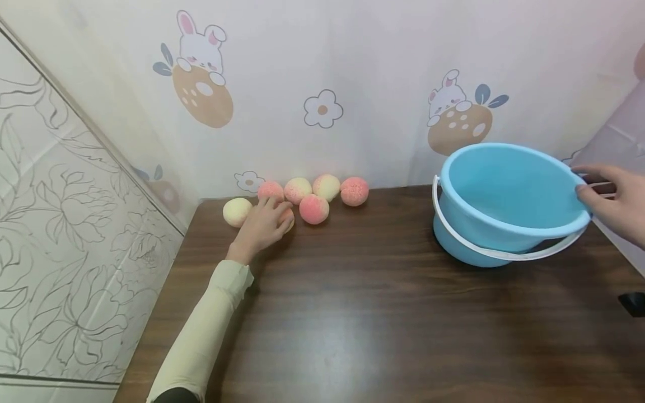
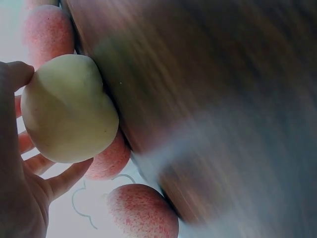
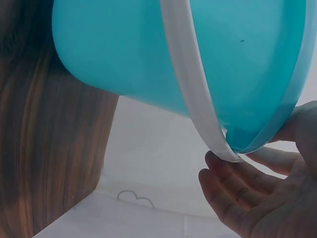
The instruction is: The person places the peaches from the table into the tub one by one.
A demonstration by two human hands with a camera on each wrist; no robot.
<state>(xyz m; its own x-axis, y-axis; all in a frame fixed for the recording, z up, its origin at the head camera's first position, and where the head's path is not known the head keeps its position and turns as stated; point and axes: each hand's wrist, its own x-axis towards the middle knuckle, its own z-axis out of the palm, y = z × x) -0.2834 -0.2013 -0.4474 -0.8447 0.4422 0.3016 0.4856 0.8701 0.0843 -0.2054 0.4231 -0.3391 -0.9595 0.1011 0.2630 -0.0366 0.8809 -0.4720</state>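
Left hand (image 1: 259, 225) grips pale peach (image 2: 69, 109) | right hand (image 1: 617, 196) pinches blue bucket rim (image 1: 541, 233)

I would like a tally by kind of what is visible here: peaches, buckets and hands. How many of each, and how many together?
Peaches: 7 in sight
Buckets: 1
Hands: 2, left hand and right hand
Total: 10

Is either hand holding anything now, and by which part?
The left hand holds a pale peach, fingers around its sides; the right hand grips the blue bucket by its rim, at the right in the head view.
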